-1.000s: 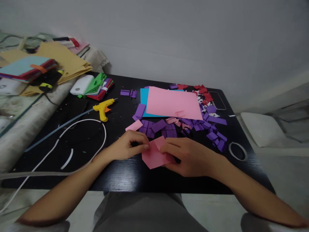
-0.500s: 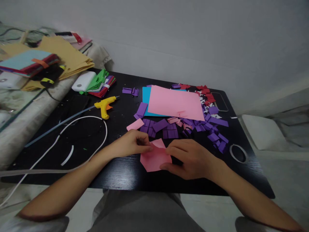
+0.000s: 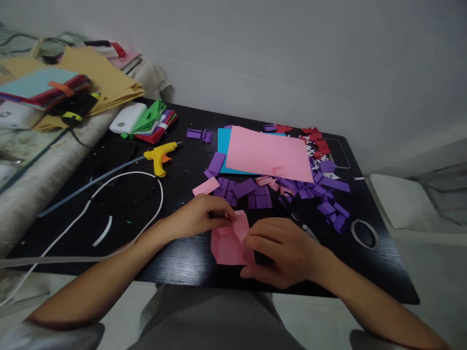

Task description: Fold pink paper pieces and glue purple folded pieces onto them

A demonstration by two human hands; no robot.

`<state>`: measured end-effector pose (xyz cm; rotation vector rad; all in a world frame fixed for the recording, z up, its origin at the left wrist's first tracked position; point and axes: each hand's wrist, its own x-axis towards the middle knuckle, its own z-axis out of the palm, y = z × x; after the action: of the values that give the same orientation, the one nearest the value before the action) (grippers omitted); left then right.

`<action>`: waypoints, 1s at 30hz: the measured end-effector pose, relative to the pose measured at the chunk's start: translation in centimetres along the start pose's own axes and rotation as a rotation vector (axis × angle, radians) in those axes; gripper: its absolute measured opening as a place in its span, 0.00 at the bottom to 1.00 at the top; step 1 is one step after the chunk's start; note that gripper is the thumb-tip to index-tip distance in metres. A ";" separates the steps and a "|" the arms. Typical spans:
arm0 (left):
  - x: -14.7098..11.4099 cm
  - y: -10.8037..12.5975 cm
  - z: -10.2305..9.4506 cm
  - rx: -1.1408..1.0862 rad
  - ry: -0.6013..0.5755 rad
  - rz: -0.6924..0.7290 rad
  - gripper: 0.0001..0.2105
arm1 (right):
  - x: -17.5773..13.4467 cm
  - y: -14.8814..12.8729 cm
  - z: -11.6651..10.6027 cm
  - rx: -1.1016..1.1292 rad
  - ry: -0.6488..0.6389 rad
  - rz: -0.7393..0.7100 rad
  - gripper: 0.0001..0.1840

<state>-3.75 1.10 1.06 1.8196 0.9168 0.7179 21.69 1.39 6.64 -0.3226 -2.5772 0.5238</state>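
Observation:
A small creased sheet of pink paper (image 3: 230, 248) is at the table's front edge, its sides folded up. My left hand (image 3: 204, 214) pinches its top edge between thumb and fingers. At its right side, the curled fingers of my right hand (image 3: 282, 250) are on the paper, with the thumb lower down near the bottom right corner. Just behind my right hand lie black-handled scissors (image 3: 292, 211), partly covered by it. Purple paper pieces (image 3: 260, 197) and a folded pink strip (image 3: 206, 186) lie just beyond my hands.
A large pink sheet (image 3: 270, 153) lies over a blue sheet (image 3: 222, 146) at the back. To the left are a yellow glue gun (image 3: 159, 158) and a white cable (image 3: 160, 199). A tape roll (image 3: 365, 234) is at right. Red scraps (image 3: 319, 143) lie behind.
The small pink paper has turned and its upper flap now stands up more. My right hand has shifted slightly down, its thumb off the paper's face. The scissors show more.

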 end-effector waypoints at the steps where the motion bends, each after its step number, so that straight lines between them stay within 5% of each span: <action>1: 0.0 0.0 0.0 0.007 0.007 0.010 0.05 | 0.1 0.3 0.0 0.076 0.028 0.050 0.16; 5: 0.0 0.0 -0.1 0.031 0.018 0.036 0.04 | 0.2 2.4 0.5 0.253 0.180 0.380 0.06; 7: -0.1 0.0 -0.1 0.040 0.021 0.025 0.04 | 0.2 3.5 1.1 0.350 0.158 0.477 0.10; 14: -0.1 0.2 0.0 0.014 0.051 -0.012 0.03 | -0.1 4.1 2.8 0.568 0.194 0.629 0.05; 22: 0.0 0.2 -0.1 0.096 0.044 0.025 0.04 | -0.4 4.2 3.8 0.598 0.221 0.655 0.07; 30: -0.1 0.4 0.2 -0.061 0.000 -0.135 0.06 | -0.3 3.9 2.2 0.594 0.020 0.529 0.11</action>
<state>-3.50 0.85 1.38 1.6870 0.9972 0.6542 21.32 4.09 3.11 -0.7845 -2.1632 1.4156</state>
